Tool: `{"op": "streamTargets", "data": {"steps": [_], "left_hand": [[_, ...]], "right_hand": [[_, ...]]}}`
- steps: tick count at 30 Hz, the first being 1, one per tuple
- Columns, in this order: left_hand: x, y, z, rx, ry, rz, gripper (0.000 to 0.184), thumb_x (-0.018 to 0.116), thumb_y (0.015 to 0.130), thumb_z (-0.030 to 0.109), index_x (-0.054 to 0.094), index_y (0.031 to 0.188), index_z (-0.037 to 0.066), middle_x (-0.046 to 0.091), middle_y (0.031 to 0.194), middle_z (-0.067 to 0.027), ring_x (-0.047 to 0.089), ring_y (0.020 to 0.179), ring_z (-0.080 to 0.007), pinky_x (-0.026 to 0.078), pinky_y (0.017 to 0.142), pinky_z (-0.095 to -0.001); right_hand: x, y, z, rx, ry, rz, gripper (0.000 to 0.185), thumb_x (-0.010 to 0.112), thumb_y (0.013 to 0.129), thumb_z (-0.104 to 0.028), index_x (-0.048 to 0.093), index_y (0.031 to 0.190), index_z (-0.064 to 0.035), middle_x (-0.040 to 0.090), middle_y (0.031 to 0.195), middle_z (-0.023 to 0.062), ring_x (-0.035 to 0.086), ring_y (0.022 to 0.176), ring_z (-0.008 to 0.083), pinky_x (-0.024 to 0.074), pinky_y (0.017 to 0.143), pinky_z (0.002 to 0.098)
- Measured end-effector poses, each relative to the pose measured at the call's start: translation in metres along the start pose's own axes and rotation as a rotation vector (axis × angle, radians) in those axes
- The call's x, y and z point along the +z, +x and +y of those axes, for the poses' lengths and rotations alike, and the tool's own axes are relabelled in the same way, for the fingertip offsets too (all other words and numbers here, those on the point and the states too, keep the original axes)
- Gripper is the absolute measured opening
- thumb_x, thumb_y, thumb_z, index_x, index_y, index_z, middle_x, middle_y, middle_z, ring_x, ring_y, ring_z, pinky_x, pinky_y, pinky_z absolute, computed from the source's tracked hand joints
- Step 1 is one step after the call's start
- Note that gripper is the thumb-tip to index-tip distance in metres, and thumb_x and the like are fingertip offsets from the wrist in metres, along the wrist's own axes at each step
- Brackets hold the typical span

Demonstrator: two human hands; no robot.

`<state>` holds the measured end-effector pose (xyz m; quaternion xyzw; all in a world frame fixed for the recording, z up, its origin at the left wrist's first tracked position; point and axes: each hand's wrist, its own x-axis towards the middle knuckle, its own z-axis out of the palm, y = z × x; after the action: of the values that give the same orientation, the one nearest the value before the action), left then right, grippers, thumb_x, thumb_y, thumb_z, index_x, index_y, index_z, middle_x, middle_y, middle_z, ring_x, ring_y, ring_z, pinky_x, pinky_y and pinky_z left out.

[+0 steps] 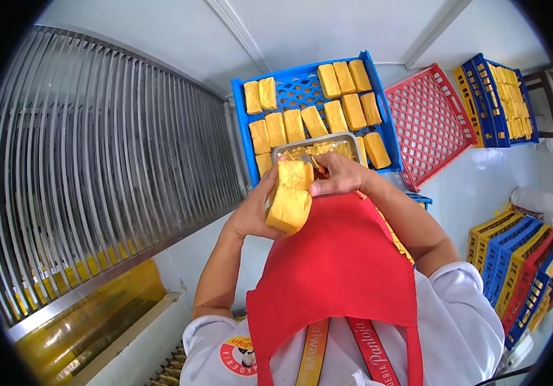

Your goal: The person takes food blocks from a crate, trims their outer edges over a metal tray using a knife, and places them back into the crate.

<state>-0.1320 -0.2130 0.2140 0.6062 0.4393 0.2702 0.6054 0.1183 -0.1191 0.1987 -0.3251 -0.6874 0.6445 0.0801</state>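
Note:
My left hand [249,207] is wrapped round a golden-yellow bread loaf [289,209], held just above the red apron. A crease crosses the loaf; I cannot tell whether it is one piece or two together. My right hand [341,175] is at the loaf's right side, its thumb touching it. Its fingers are curled, with a small orange-red bit of something showing between them, too hidden to name. Beneath the hands a metal tray [318,137] contains yellow trimmings. Behind and around the tray, a blue crate [302,96] bears rows of similar loaves.
An upright slatted metal rack [109,128] fills the left side. To the right of the blue crate lies a red crate [428,122]. Farther right are a blue crate stack [495,103] with yellow loaves and a multicoloured crate stack [515,264]. Part of another crate shows under my right arm.

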Motion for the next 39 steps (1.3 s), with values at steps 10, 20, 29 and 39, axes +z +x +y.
{"op": "streamTargets", "data": {"steps": [10, 20, 29, 39], "left_hand": [[0.005, 0.003, -0.017, 0.071, 0.029, 0.053, 0.146, 0.094, 0.043, 0.017, 0.003, 0.156, 0.002, 0.029, 0.155, -0.0117, 0.028, 0.144, -0.0225, 0.024, 0.117, -0.0354], [0.017, 0.006, -0.017, 0.322, 1.108, 0.396, 0.101, 0.085, 0.061, 0.027, 0.032, 0.144, 0.001, 0.045, 0.138, -0.0165, 0.044, 0.127, -0.0374, 0.025, 0.108, -0.0584], [0.02, 0.001, -0.018, 0.291, 1.18, 0.348, 0.093, 0.081, 0.063, 0.019, 0.036, 0.144, 0.007, 0.046, 0.139, -0.0111, 0.043, 0.131, -0.0339, 0.025, 0.108, -0.0584], [0.016, 0.002, -0.013, 0.224, 1.184, 0.294, 0.092, 0.077, 0.06, 0.009, 0.039, 0.144, 0.009, 0.046, 0.14, -0.0096, 0.043, 0.131, -0.0331, 0.025, 0.108, -0.0585]], "right_hand": [[0.026, -0.007, 0.016, 0.096, 0.034, 0.052, 0.084, 0.043, 0.088, -0.077, 0.064, 0.088, 0.004, 0.058, 0.067, 0.0079, 0.054, 0.067, 0.0189, 0.0447, 0.062, 0.0366], [0.014, -0.006, -0.009, 0.265, -0.239, 0.23, 0.078, 0.069, 0.072, -0.075, 0.063, 0.081, 0.0029, 0.063, 0.07, 0.0158, 0.063, 0.071, 0.0276, 0.0492, 0.067, 0.0402], [0.024, 0.002, -0.003, 0.377, -0.174, 0.166, 0.096, 0.077, 0.054, -0.078, 0.066, 0.095, 0.0079, 0.068, 0.086, 0.0226, 0.067, 0.083, 0.0348, 0.0522, 0.076, 0.0417], [0.027, 0.001, -0.012, 0.301, -0.171, 0.093, 0.08, 0.056, 0.08, -0.075, 0.072, 0.088, 0.0026, 0.069, 0.085, 0.0263, 0.068, 0.084, 0.0398, 0.0517, 0.078, 0.0437]]}}
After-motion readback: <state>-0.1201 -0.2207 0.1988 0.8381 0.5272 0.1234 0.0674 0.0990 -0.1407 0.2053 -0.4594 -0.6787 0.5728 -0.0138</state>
